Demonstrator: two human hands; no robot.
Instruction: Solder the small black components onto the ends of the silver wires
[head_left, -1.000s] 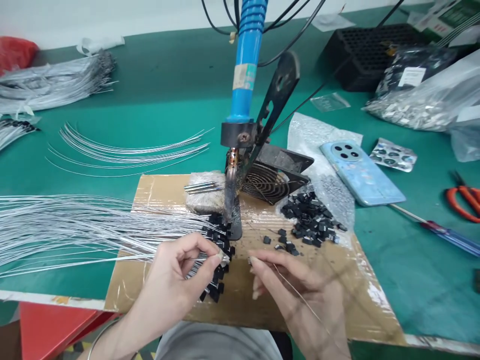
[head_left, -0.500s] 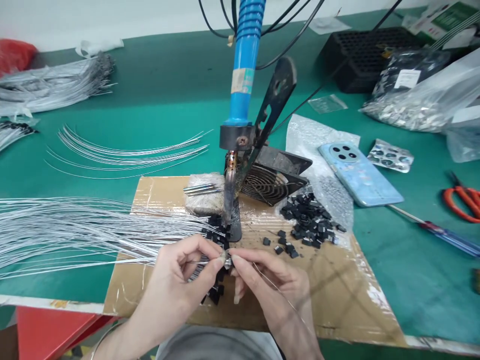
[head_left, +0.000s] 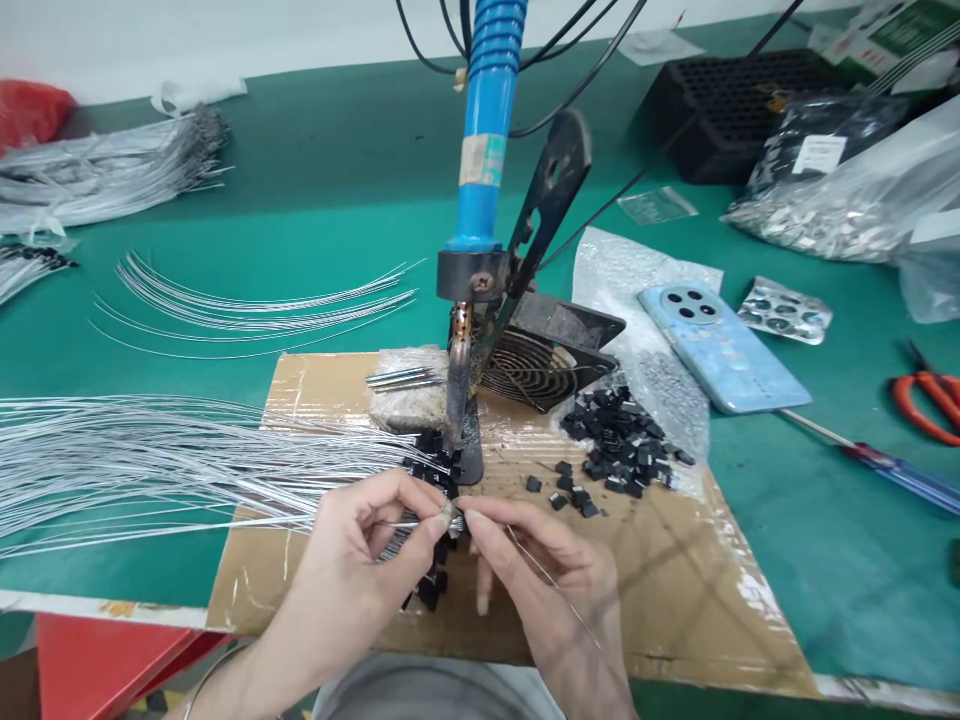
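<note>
- Head view: left hand point(head_left: 352, 565) pinches a small metal piece point(head_left: 451, 516) between thumb and forefinger, above the cardboard sheet point(head_left: 675, 600).
- Right hand point(head_left: 551, 580) meets it fingertip to fingertip, pinching a thin wire point(head_left: 559, 588) that trails back across the hand.
- Both sit just in front of the blue soldering iron point(head_left: 484, 150), which stands tip-down in its holder.
- Bundled wires point(head_left: 150, 460) fan out left; loose black parts point(head_left: 615, 440) lie to the right.

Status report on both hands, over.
Left hand pinching thin silver wire at its tip. Right hand pinching fine metal strand, fingertips touching before blue-handled soldering iron. Small black plastic parts underneath, nothing between.
</note>
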